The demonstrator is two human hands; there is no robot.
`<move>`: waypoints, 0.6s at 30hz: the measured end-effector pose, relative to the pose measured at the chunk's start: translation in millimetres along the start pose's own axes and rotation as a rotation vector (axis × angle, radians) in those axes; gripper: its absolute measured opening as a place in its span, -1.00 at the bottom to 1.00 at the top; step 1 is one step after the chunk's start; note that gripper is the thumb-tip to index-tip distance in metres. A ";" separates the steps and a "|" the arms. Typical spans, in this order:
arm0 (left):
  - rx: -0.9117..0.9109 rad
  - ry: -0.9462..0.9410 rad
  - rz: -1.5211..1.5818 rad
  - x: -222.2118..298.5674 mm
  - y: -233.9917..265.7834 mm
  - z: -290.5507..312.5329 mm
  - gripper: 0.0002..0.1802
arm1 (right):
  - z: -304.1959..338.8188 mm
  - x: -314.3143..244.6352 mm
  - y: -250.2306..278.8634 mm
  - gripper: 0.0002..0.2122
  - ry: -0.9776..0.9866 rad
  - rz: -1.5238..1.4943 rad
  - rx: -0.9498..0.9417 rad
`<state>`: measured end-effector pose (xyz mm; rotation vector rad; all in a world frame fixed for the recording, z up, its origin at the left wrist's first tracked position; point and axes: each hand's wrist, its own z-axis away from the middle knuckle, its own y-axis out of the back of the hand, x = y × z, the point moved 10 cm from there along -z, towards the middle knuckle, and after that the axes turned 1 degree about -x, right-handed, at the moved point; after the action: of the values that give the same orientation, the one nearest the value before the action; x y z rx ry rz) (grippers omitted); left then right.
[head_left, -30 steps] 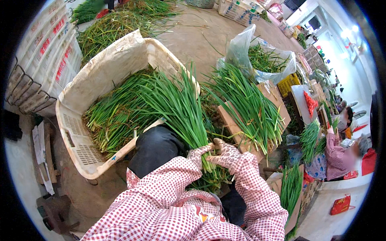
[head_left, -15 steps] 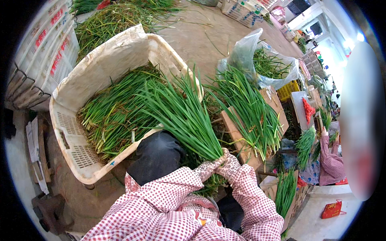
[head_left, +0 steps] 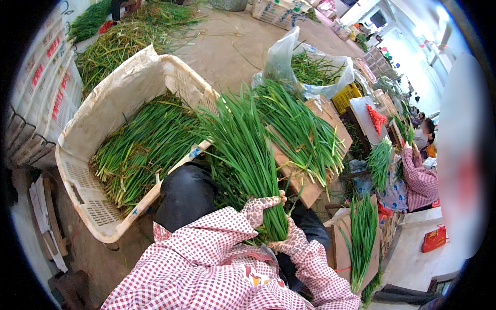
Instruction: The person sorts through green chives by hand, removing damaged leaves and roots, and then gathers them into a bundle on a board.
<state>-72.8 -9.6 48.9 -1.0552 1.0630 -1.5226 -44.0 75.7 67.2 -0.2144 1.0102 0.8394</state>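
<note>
A white plastic crate (head_left: 111, 111) lined with sheeting lies tilted on the concrete floor (head_left: 227, 46) at left, heaped with loose green chives (head_left: 139, 150). Just right of it, the person's gloved left hand (head_left: 262, 205) is closed around a thick bunch of chives (head_left: 247, 155) near its base, leaves fanning up and away, while the gloved right hand (head_left: 289, 243) cups the cut ends from below. Further right, more chives (head_left: 299, 129) rest on a cardboard box (head_left: 305, 186), and another person in a checked sleeve (head_left: 419, 175) sorts greens at the far edge.
</note>
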 end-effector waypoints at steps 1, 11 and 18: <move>-0.003 -0.027 -0.085 -2.3 -9.2 4.8 -0.70 | 0.4 -1.8 0.7 -0.14 0.047 -0.096 -0.013; -0.319 -0.106 -0.711 -81.7 -169.1 -6.5 -0.63 | 101.5 -73.2 129.1 -0.15 0.506 0.335 0.738; -0.706 0.029 -1.208 -256.5 -227.3 -69.6 -0.60 | 209.6 -3.1 269.9 -0.25 0.334 0.177 1.126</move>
<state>-149.6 285.8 219.6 -2.4685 1.0340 -2.0850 -97.0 366.1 239.4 0.7251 1.6863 0.2879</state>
